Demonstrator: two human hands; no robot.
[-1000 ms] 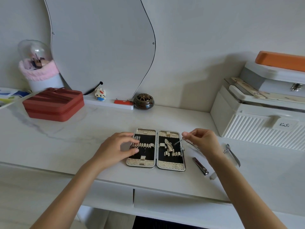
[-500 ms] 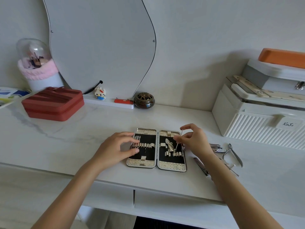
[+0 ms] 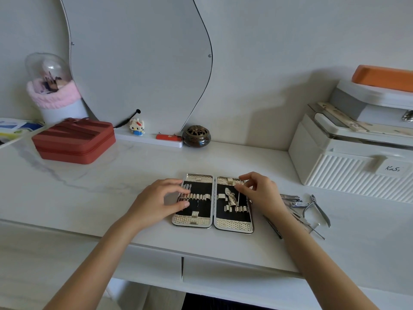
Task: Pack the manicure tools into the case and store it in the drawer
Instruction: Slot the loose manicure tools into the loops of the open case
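The manicure case (image 3: pixel 233 224) lies open flat near the table's front edge, gold-patterned outside with black lining and loop holders. My left hand (image 3: pixel 159 199) rests on its left half, fingers bent over the loops and thumb pressing the lining. My right hand (image 3: pixel 260 192) hovers over the right half and pinches a thin metal tool (image 3: pixel 239 194) that stands nearly upright with its tip at the lower loops. Loose tools lie to the right of the case: nail clippers (image 3: pixel 295 201), cuticle nippers (image 3: pixel 318 209) and a dark file (image 3: pixel 272 227). Two drawer fronts (image 3: pixel 234 274) sit below the tabletop.
A red zipped case (image 3: pixel 73 140) stands at the back left beside a pink-rimmed brush holder (image 3: pixel 54 95). A wavy mirror (image 3: pixel 138 63), a small figurine (image 3: pixel 136 127) and a brown incense pot (image 3: pixel 196 136) line the wall. A white ribbed storage box (image 3: pixel 353 164) fills the right side.
My right hand has carried the thin tool leftward from beside the case to over its right half and turned it upright. My left hand has stayed on the left half.
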